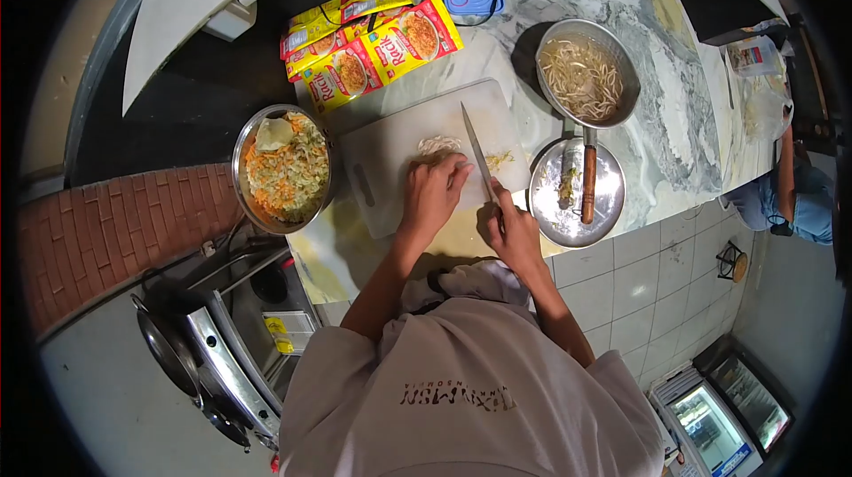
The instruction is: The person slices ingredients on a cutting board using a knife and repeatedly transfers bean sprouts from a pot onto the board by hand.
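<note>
On a white cutting board (395, 135) lies a small pile of pale, noodle-like strips (438, 144). The bent fingers of my left hand (433, 193) press together on the near edge of that pile. My right hand (512, 230) is closed round the handle of a kitchen knife (477, 147), whose blade points away from me across the board, just right of the strips. To the right of the blade are some yellow-green chopped bits (500, 159). My left fingertips partly hide what is under them.
A metal bowl of shredded vegetables (284, 175) stands left of the board. Yellow-red food packets (382, 51) lie behind it. At the right are a saucepan of pale strips in liquid (581, 73) and a metal lid or plate (552, 220) beneath its wooden handle. Another person's arm (786, 166) shows far right.
</note>
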Demonstrator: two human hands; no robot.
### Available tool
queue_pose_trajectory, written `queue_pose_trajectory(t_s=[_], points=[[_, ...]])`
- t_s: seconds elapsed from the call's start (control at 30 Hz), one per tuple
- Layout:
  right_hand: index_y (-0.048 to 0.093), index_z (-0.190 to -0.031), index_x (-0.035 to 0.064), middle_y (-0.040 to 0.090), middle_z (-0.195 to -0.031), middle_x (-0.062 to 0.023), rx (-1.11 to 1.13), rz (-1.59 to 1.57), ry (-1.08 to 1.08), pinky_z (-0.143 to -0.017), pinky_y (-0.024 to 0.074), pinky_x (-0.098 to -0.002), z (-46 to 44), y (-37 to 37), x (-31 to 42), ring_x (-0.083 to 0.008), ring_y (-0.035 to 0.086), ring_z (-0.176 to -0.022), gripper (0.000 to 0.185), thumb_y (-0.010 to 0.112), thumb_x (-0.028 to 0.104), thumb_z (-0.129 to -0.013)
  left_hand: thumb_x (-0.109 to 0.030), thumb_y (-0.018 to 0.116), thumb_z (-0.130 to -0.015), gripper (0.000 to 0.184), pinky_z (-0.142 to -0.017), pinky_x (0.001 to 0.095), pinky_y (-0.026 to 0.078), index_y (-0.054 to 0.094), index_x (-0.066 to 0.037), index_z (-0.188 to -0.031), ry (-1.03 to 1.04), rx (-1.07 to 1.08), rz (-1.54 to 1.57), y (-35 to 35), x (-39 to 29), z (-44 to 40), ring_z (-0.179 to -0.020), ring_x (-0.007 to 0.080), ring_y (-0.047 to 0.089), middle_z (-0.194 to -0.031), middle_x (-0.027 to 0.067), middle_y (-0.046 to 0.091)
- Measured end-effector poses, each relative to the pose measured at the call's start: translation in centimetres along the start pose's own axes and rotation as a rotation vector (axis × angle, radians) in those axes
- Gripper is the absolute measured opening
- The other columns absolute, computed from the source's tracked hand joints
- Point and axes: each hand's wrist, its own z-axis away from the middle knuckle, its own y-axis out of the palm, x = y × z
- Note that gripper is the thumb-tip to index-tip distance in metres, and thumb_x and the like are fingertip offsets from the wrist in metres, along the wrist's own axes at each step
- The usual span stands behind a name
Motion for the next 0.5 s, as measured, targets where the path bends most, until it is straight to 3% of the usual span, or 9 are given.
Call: queue_pose_trajectory(t_s=[0.07,0.13,0.33,0.5], points=[[0.044,-0.146,0.0110,0.062,-0.064,-0.0177,-0.011,-0.010,0.006,-0.057,0.0500,-0.0481,0.2,0.0,-0.2,-0.0402,0.063,-0.058,0.061,0.059,0.005,-0.088,-0.013,0.074,-0.085,0.016,-0.075,0.0403,0.050,0.074,-0.010,-0.101,-0.001,-0.007,0.013,-0.6,0.0,-0.1,-0.082,0.0296,0.069,-0.087,0.0093,0.073],[0.044,-0.147,0.0109,0.061,-0.064,-0.0180,-0.028,-0.064,0.030,-0.056,0.0497,-0.0467,0.3,-0.2,-0.2,-0.0396,0.063,-0.057,0.060,0.058,0.004,-0.089,-0.011,0.071,-0.086,0.016,-0.089,0.0465,0.046,0.071,-0.007,-0.102,0.117,0.002,0.108,-1.5,0.1,-0.4,-0.091,0.0326,0.065,-0.095,0.0115,0.067],[0.045,-0.147,0.0101,0.059,-0.062,-0.0185,-0.072,-0.111,0.029,-0.055,0.0489,-0.0437,0.2,-0.6,0.5,-0.0385,0.062,-0.055,0.059,0.056,0.002,-0.090,-0.007,0.071,-0.083,0.015,-0.094,0.0452,0.043,0.073,-0.008,-0.099,0.182,0.127,-0.035,-1.9,0.7,-0.8,-0.103,0.0300,0.056,-0.099,0.0102,0.057],[0.045,-0.148,0.0104,0.058,-0.061,-0.0188,-0.055,-0.120,0.024,-0.055,0.0483,-0.0437,-0.2,-0.6,0.8,-0.0383,0.061,-0.053,0.059,0.057,0.003,-0.090,-0.006,0.072,-0.082,0.008,-0.091,0.0454,0.044,0.073,-0.006,-0.090,0.170,0.083,0.003,-1.3,0.7,-1.0,-0.099,0.0311,0.058,-0.097,0.0102,0.059]])
